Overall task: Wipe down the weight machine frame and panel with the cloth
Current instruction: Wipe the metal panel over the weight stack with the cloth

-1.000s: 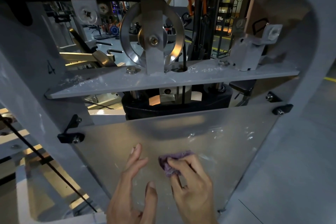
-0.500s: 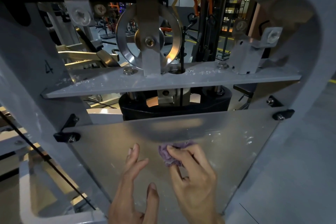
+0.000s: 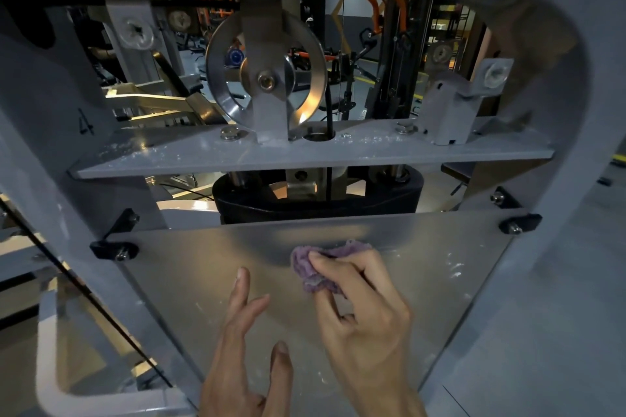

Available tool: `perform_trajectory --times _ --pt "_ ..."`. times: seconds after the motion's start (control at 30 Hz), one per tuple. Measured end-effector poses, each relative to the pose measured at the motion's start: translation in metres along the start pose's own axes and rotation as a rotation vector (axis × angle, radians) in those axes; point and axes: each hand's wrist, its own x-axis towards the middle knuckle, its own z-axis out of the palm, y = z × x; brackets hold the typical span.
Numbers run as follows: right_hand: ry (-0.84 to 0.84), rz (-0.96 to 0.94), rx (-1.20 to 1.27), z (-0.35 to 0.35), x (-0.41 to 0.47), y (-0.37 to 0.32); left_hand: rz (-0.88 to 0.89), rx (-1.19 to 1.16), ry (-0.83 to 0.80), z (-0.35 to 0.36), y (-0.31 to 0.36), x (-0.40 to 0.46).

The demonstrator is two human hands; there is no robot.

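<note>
The right hand's fingers (image 3: pixel 333 267) are curled tight around a bunched purple cloth (image 3: pixel 316 267), pinching it between thumb and fingertips and pressing it against the panel (image 3: pixel 423 284). The right hand (image 3: pixel 366 311) rises from about 6 o'clock in the view, knuckles toward the camera. Compared with a second ago, the cloth sits higher on the panel, now just under its top edge, at about 12 o'clock from the wrist; the grip looks the same.

The left hand (image 3: pixel 244 349) lies just beside the right, at its 9 o'clock. Its fingers are straight and a little spread, tips resting flat on the panel, thumb pointing up; it holds nothing. It has kept its place low on the sheet while the cloth has climbed past its fingertips.

The cloth is a small, crumpled wad, fuzzy, pale violet, mostly hidden under the fingers. The panel is a brushed, dull silver sheet, wider at the top, with white flecks and smears at 3 o'clock from the cloth and lower down near the left thumb. Black clips (image 3: pixel 113 249) with bolts hold its upper corners to the grey frame (image 3: pixel 44 152).

Above, at 12 o'clock, a grey crossbar (image 3: pixel 372 154) carries more white specks, with a shiny pulley wheel (image 3: pixel 266 74) standing on it and a black weight stack (image 3: pixel 318 203) just below.
</note>
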Motion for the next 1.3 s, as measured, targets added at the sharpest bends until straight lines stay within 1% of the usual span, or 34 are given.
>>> perform_trajectory --times 0.13,0.3,0.4,0.5,0.6,0.7,0.83,0.9,0.97,1.03,1.17,1.3 --pt "-0.014 -0.011 -0.013 0.001 -0.013 0.012 -0.005 0.04 0.017 0.004 0.001 -0.002" --pt "-0.047 0.024 0.014 -0.002 -0.035 0.03 -0.043 0.071 0.052 0.01 0.006 -0.005" --pt "-0.053 -0.001 0.008 -0.008 -0.027 0.026 -0.07 0.093 0.06 0.01 0.009 -0.005" --pt "-0.032 -0.065 0.009 -0.013 0.0 0.015 -0.08 0.125 0.063 0.011 0.012 -0.005" --pt "-0.031 -0.082 0.009 -0.017 0.018 0.009 -0.085 0.126 0.086 0.014 0.016 -0.005" --pt "-0.077 -0.089 -0.012 -0.018 0.009 0.015 -0.107 0.127 0.107 0.017 0.02 -0.004" --pt "-0.158 -0.058 0.029 -0.023 -0.014 0.028 -0.173 0.169 0.112 0.021 0.027 -0.007" --pt "-0.15 -0.061 0.038 -0.027 -0.017 0.03 -0.211 0.173 0.091 0.021 0.03 -0.008" --pt "-0.12 -0.054 0.096 -0.035 -0.014 0.031 -0.207 0.176 0.083 0.021 0.033 -0.007" --pt "-0.131 -0.061 0.103 -0.048 -0.005 0.031 -0.216 0.168 0.093 0.021 0.034 -0.007" --pt "-0.203 -0.121 -0.026 -0.076 0.03 0.024 -0.248 0.138 0.087 0.02 0.037 -0.007" --pt "-0.395 -0.175 -0.082 -0.075 0.066 0.013 -0.238 0.122 0.091 0.021 0.039 -0.007"
